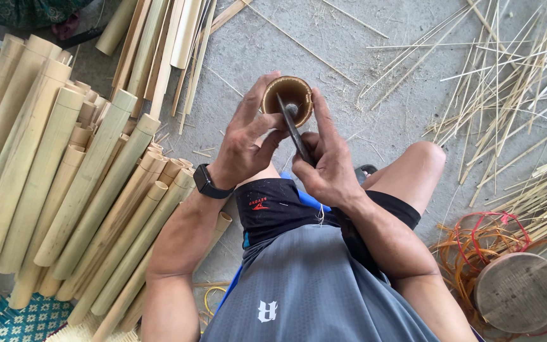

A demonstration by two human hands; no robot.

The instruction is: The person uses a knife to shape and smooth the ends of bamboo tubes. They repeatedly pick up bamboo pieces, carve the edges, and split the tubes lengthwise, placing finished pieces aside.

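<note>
Clenched around the handle of a dark knife point(294, 134), the right hand point(327, 168) holds the blade laid across the open end of an upright bamboo section point(288, 99), edge running from about 11 o'clock at the rim down to 5 o'clock toward the fist. Left hand point(245, 142) wraps the tube's left wall, thumb resting near the blade, fingers curled behind; both hands touch the work, the left being the nearer to the tube itself. Long axis of the bamboo points almost straight at the camera, so only its round, hollow mouth shows; nothing can be seen inside it. Tube sits at 12 o'clock from the person's knees, on the concrete floor point(375, 120). At 9 o'clock lies a stack of cut bamboo tubes point(64, 190). At 2 o'clock, loose thin splints point(508, 76). At 4 o'clock, a round wooden block point(519, 291) beside orange and red cord loops point(476, 240).
</note>
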